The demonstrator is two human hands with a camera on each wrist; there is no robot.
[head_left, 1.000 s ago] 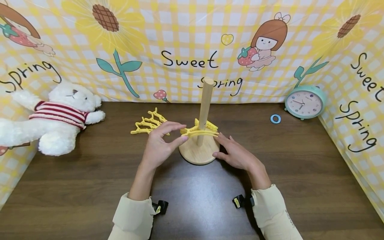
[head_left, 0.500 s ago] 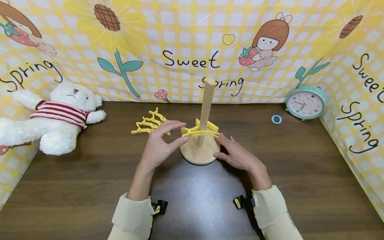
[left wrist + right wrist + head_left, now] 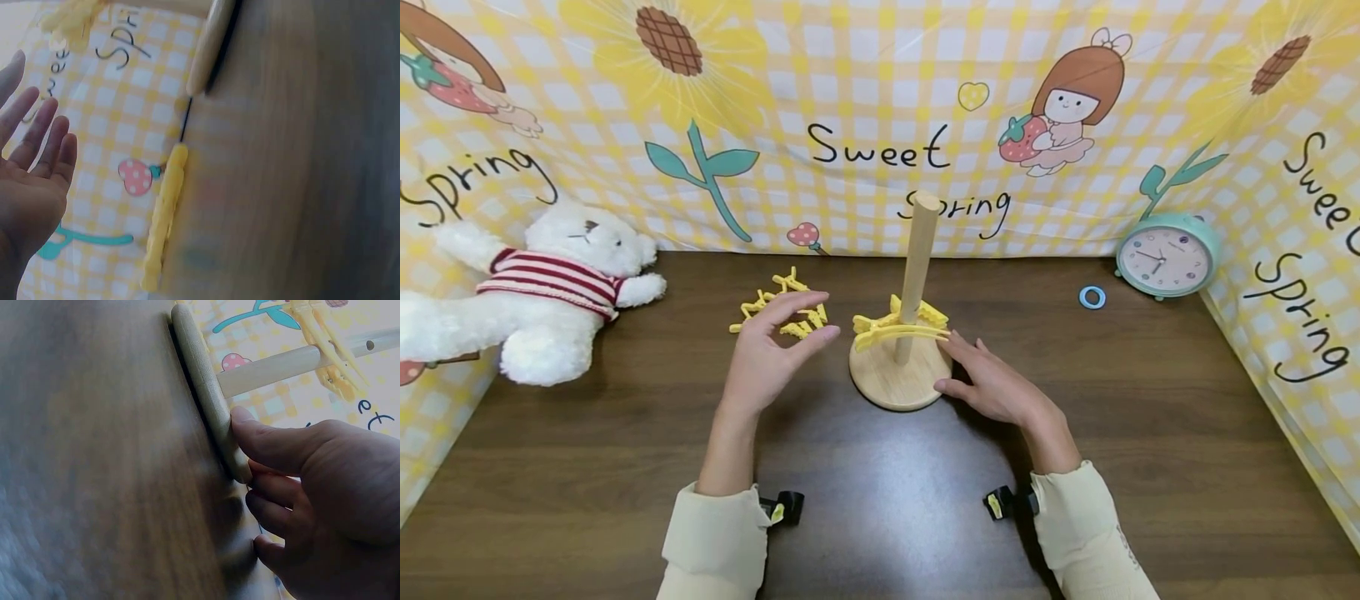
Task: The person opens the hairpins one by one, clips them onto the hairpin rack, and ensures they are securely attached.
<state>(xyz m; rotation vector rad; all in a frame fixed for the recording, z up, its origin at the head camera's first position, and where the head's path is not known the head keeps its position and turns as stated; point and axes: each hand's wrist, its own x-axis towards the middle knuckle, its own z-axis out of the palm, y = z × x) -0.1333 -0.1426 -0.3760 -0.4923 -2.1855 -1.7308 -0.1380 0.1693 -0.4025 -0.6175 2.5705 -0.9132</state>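
Note:
A wooden stand (image 3: 880, 377) with a round base and upright pole (image 3: 917, 258) is at the middle of the table. Yellow, clip-like plastic pieces (image 3: 898, 332) sit around the pole above the base, also seen in the right wrist view (image 3: 328, 356). My right hand (image 3: 996, 385) grips the base's right edge, thumb on top and fingers at the rim. Left of the stand, my left hand (image 3: 763, 358) holds nothing, its thumb and index finger spread apart. Behind it lies a lattice-like heap of yellow plastic pieces (image 3: 790, 281), partly hidden by that hand.
A white teddy bear (image 3: 553, 287) in a striped sweater lies at the left. A blue ring (image 3: 1092, 297) and a mint alarm clock (image 3: 1167, 257) stand toward the back right. Patterned cloth (image 3: 865, 100) walls in the back and sides of the brown table (image 3: 880, 517).
My left hand has let go of the yellow piece at the pole and moved left toward the heap. My right hand stays at the base.

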